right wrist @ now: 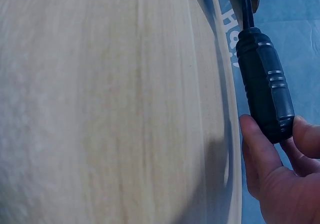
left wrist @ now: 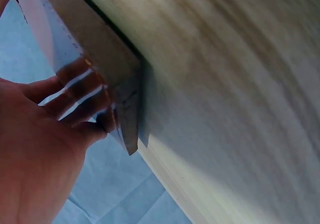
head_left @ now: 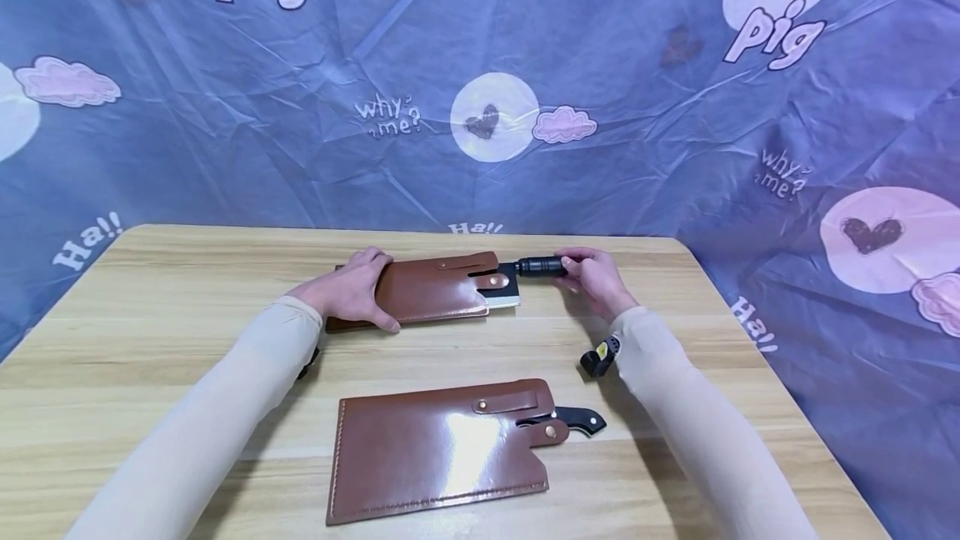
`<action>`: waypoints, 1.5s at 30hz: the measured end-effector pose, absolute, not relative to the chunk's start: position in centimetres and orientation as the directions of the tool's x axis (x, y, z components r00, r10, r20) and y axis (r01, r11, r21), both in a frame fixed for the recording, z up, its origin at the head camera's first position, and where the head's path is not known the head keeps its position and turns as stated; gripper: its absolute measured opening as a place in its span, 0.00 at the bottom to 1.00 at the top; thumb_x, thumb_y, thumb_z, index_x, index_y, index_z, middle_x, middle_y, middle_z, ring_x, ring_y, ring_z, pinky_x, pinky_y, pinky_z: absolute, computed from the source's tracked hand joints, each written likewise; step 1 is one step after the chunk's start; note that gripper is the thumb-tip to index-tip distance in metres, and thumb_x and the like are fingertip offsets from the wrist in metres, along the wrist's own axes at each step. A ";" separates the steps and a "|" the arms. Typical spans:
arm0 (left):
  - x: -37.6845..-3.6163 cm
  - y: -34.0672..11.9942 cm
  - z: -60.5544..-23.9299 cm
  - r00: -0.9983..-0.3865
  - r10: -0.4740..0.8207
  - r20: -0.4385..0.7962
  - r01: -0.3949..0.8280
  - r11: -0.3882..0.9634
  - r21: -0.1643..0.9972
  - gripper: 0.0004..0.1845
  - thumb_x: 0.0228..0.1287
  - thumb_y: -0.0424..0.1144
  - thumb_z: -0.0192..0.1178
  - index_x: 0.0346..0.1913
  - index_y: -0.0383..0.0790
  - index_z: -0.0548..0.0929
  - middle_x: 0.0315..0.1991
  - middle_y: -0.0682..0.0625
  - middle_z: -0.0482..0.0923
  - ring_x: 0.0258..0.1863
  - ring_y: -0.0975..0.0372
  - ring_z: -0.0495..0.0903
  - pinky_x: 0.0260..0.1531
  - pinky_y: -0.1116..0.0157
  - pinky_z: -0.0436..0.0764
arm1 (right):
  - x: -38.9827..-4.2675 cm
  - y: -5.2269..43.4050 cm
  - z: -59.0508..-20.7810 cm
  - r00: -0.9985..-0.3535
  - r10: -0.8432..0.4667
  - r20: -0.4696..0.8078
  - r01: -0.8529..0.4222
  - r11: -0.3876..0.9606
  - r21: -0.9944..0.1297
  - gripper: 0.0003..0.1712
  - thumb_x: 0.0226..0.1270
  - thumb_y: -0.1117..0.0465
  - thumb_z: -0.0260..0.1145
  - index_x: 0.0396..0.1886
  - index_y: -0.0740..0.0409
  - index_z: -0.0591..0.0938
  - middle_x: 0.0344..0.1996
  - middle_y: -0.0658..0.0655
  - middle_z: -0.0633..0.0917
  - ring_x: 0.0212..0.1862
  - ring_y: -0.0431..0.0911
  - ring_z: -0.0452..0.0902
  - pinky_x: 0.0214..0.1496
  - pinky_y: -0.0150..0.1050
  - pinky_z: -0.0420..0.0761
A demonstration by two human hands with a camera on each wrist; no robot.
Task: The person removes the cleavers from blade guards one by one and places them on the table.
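The left hand (head_left: 352, 290) lay flat on the closed end of the far brown sheath (head_left: 431, 294), fingers spread over the leather and thumb along its near edge, pressing it down onto the wooden table (head_left: 187, 290). The left wrist view showed the same: straight fingers (left wrist: 82, 92) resting on the sheath's corner (left wrist: 122, 109), not curled round it. At the opposite, open end, the right hand (head_left: 596, 277) pinched the black handle (head_left: 540, 266) of the cleaver between thumb and fingertips; the right wrist view showed the thumb (right wrist: 257, 144) and fingers wrapped about the butt of the handle (right wrist: 265, 84), which pointed away from the palm towards the sheath.

Just beyond the handle, a short strip of bare blade (head_left: 504, 294) showed outside the sheath's mouth, below the snap strap (head_left: 487, 277). Most of the blade sat inside the leather. So the cleaver appeared to be only partly in its sheath, with some travel left either way; which way it was going the pictures could not tell.

Nearer the person than both hands lay a second brown sheath (head_left: 442, 448), untouched, with its strap snapped over a knife whose black handle (head_left: 577, 419) stuck out to the right. That one looked fully housed and fastened.
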State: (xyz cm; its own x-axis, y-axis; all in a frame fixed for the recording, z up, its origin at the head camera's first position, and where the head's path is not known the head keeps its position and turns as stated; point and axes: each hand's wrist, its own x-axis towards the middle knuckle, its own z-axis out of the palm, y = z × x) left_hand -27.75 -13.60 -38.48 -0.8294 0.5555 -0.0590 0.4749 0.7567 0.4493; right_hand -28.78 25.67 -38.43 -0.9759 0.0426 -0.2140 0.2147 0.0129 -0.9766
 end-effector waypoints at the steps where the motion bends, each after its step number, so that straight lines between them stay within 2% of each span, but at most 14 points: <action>1: -27.7 -13.6 -38.5 -0.828 0.557 -0.057 0.477 0.755 0.450 0.63 0.36 0.56 0.78 0.70 0.22 0.58 0.66 0.34 0.58 0.66 0.43 0.57 0.64 0.47 0.63 | -28.8 25.7 -38.4 -0.975 0.045 -0.217 0.218 0.015 -0.976 0.23 0.75 0.74 0.50 0.67 0.76 0.67 0.66 0.71 0.64 0.60 0.59 0.69 0.56 0.38 0.76; 22: -27.5 -14.1 -38.3 -0.829 0.557 -0.052 0.480 0.757 0.443 0.64 0.35 0.57 0.78 0.70 0.22 0.58 0.65 0.33 0.60 0.65 0.42 0.57 0.63 0.45 0.63 | -28.6 25.5 -38.4 -0.978 0.033 -0.207 0.207 -0.018 -0.978 0.24 0.75 0.73 0.49 0.68 0.77 0.65 0.67 0.72 0.62 0.62 0.61 0.69 0.55 0.39 0.77; 32: -27.4 -14.1 -38.1 -0.831 0.553 -0.060 0.477 0.763 0.436 0.64 0.35 0.56 0.79 0.70 0.22 0.58 0.65 0.33 0.59 0.66 0.44 0.57 0.64 0.47 0.62 | -28.3 25.6 -38.5 -0.978 0.033 -0.206 0.204 -0.056 -0.977 0.23 0.75 0.74 0.46 0.67 0.78 0.64 0.67 0.71 0.59 0.66 0.64 0.62 0.57 0.39 0.76; 45: -27.5 -14.1 -38.1 -0.830 0.555 -0.059 0.480 0.764 0.431 0.64 0.34 0.57 0.78 0.69 0.21 0.59 0.65 0.32 0.59 0.66 0.44 0.57 0.65 0.47 0.62 | -28.3 25.8 -38.7 -0.981 0.045 -0.187 0.184 -0.060 -0.981 0.23 0.75 0.75 0.46 0.67 0.78 0.65 0.65 0.71 0.61 0.64 0.63 0.64 0.55 0.37 0.77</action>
